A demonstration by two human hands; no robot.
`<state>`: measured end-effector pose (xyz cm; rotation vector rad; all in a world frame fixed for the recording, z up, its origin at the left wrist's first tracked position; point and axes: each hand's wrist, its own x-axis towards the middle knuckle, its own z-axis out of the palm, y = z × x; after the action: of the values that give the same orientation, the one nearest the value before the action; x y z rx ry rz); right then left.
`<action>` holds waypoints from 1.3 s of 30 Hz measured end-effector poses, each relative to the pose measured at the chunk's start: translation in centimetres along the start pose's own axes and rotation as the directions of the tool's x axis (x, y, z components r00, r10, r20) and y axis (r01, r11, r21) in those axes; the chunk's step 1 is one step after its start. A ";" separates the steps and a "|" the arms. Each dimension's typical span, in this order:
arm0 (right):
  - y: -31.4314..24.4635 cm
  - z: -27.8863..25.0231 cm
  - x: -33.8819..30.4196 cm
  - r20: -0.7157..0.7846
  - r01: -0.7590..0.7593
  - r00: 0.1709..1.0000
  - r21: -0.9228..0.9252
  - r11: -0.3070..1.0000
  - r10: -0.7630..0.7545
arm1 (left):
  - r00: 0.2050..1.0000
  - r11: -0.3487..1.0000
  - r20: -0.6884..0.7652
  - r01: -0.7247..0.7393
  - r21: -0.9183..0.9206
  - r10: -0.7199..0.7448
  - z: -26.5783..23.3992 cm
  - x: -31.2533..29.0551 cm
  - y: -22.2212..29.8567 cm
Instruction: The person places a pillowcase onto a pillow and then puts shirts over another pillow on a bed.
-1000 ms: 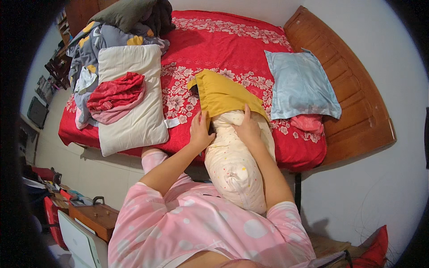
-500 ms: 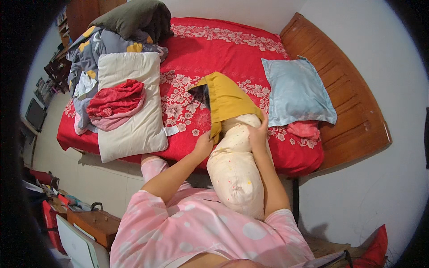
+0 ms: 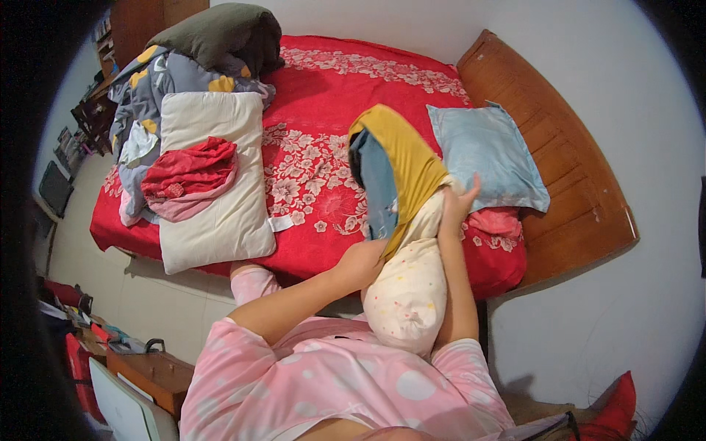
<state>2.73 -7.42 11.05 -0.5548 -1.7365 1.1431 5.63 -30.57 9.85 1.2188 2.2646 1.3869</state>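
A cream pillow (image 3: 407,294) with small coloured specks stands on end against my body, its upper end inside a mustard-yellow pillowcase (image 3: 419,158). The case's other side, blue-grey (image 3: 379,187), shows on the left, hanging slack beyond the pillow. My left hand (image 3: 362,264) is closed on the lower left edge of the pillowcase, close against the pillow. On the right side, my right hand (image 3: 457,206) grips the pillow's upper part near the case's edge, with one digit sticking up. Its other fingers are partly hidden.
The bed (image 3: 316,95) has a red floral sheet. On its left lie a white pillow (image 3: 209,235), red cloth (image 3: 187,169), a grey patterned quilt (image 3: 180,77) and a dark green pillow (image 3: 220,33). A light-blue pillow (image 3: 493,158) rests by the wooden headboard (image 3: 573,169).
The pillowcase has swung right and upward, and its blue-grey side now shows. My left hand has moved right and lower, my right hand slightly right. The pillow leans less to the left.
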 end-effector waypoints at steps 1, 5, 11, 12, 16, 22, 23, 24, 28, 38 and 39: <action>2.2 1.2 -1.0 0.044 -0.053 0.998 -0.053 0.997 0.055 | 1.000 0.995 -0.024 0.017 0.102 -0.015 0.4 -0.7 -1.4; 6.5 5.2 -7.1 0.231 -0.067 0.967 -0.187 0.980 0.110 | 0.991 0.941 0.035 0.110 0.319 -0.127 0.7 -4.6 -8.1; 2.1 7.0 -11.6 0.530 0.023 0.844 -0.200 0.979 0.089 | 0.943 0.970 -0.326 0.142 0.200 -0.071 -4.6 -2.6 -4.4; 1.4 7.1 -12.2 0.620 -0.001 0.770 -0.237 0.971 0.152 | 0.942 0.970 -0.327 0.139 0.198 -0.068 -4.8 -1.7 -4.5; 4.0 8.9 -14.5 0.659 0.231 0.751 -0.200 0.952 -0.044 | 0.914 0.886 -0.395 0.100 0.453 0.098 -3.7 1.2 -9.4; 2.3 8.7 -14.7 0.666 0.233 0.742 -0.152 0.960 -0.075 | 0.881 0.814 -0.455 0.356 0.459 -0.129 -4.2 0.5 -13.5; 2.4 8.6 -14.6 0.666 0.231 0.742 -0.152 0.961 -0.074 | 0.867 0.842 -0.489 0.331 0.425 -0.094 -4.5 0.4 -13.1; 2.5 8.5 -14.4 0.680 0.208 0.732 -0.169 0.963 -0.039 | 0.867 0.841 -0.489 0.332 0.426 -0.095 -4.8 0.3 -13.6; 2.1 9.1 -15.0 0.720 0.167 0.694 -0.179 0.970 0.013 | 0.853 0.881 -0.486 0.368 0.296 -0.193 -5.9 0.2 -17.4; 5.4 7.7 -14.8 0.687 0.243 0.719 -0.098 0.965 -0.111 | 0.880 0.711 -0.028 0.363 -0.603 -0.474 0.8 -0.1 -14.5; 4.3 8.2 -15.1 0.663 0.289 0.733 -0.107 0.951 -0.149 | 0.911 0.689 -0.066 0.260 -0.677 -0.408 1.1 -0.6 -17.2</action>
<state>1.73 -20.70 -0.67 -0.0352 -2.4688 1.0543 -2.57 -33.99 -4.93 0.4062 1.7041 1.9715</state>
